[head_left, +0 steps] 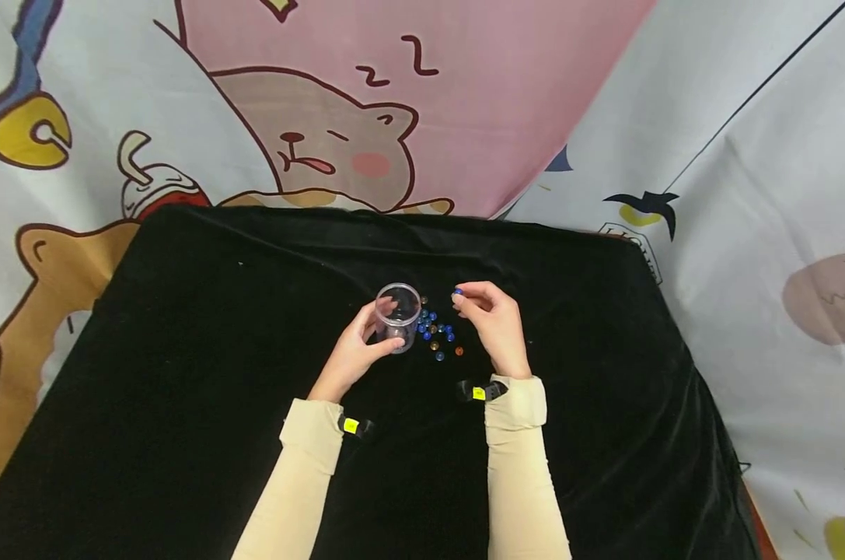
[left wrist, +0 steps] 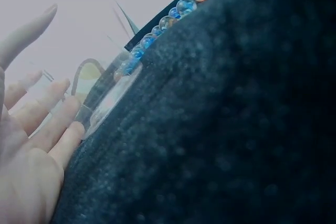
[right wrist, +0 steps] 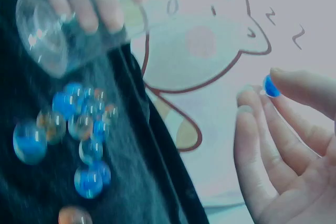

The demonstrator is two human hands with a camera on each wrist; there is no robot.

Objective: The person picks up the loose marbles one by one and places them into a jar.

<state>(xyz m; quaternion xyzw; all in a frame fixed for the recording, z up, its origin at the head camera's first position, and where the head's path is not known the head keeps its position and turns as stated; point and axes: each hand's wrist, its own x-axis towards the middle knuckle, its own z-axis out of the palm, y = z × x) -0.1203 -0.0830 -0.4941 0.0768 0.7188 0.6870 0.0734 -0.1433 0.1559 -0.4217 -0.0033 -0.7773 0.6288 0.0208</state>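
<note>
My left hand (head_left: 352, 354) holds a clear plastic jar (head_left: 406, 315), its thumb on the near side and its fingers round the left. The jar stands upright on the black cloth, its round mouth facing up, and no marbles show inside it. To the right of the jar, my right hand (head_left: 497, 323) is raised, pinching a blue glass marble (right wrist: 271, 86) between thumb and fingertips. Between the hands, a loose cluster of marbles (right wrist: 88, 182) lies on the cloth, mostly blue, with some amber ones and an orange marble (head_left: 459, 351) at its near right edge.
Black velvety cloth (head_left: 205, 373) covers the table, with soft folds along its back edge. Behind the table hangs a printed curtain (head_left: 506, 93) with a sleeping cartoon bear. Both wrists carry a black strap (head_left: 480, 393) with a yellow tag.
</note>
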